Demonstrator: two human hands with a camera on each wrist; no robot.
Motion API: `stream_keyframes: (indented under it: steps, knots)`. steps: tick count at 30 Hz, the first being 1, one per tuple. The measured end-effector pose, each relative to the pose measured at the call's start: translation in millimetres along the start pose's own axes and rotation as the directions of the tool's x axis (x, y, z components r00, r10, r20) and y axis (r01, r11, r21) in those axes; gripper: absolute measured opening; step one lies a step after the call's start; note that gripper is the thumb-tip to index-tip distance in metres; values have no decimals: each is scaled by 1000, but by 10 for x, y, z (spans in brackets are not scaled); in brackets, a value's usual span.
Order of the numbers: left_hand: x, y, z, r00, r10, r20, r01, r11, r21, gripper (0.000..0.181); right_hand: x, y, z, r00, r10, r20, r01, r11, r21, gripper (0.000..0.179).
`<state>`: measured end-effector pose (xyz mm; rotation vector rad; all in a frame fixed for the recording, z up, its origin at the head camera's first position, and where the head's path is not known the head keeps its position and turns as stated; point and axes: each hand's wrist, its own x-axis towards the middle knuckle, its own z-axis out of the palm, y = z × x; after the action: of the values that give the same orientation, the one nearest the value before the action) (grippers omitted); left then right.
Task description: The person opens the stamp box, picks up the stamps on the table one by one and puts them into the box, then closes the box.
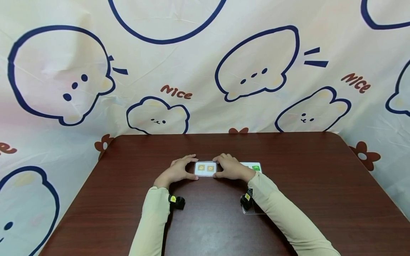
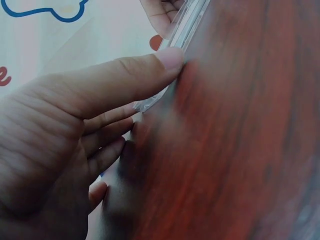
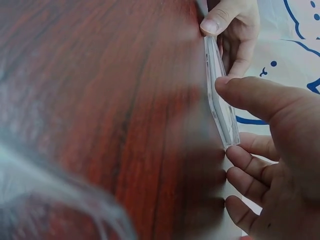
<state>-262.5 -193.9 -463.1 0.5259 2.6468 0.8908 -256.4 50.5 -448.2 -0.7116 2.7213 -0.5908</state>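
Note:
A clear plastic case [image 1: 205, 169] with a white card inside lies on the table in front of me. Two small yellowish pictures show on the card. My left hand [image 1: 174, 172] holds its left end, thumb at the near edge and fingers at the far edge. At the other end my right hand [image 1: 231, 168] grips it the same way. In the left wrist view, the left thumb presses the rim of the case [image 2: 192, 22]. Seen from the right wrist, the case [image 3: 216, 80] looks thin and lies low, the right thumb [image 3: 240, 91] against its side.
A white card with a green picture [image 1: 256, 168] is partly hidden behind my right hand. Under the right forearm lies a clear plastic piece [image 1: 254, 212], mostly covered. The dark wooden table [image 1: 205, 227] ends at a patterned cloth backdrop [image 1: 205, 71].

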Motion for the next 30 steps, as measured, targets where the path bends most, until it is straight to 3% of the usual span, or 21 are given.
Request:
stream_keyframes:
  steps: [12,30]
  knots:
    - [4,21,21,1000,3,-23,-3,1000,-2,59,-11,-2,-10,1000,3,8,-3,1000,0,62]
    - [6,18,20,1000,0,-15,0,1000,9,64,1,19,7,1000,8,20,-7,1000,-15,62]
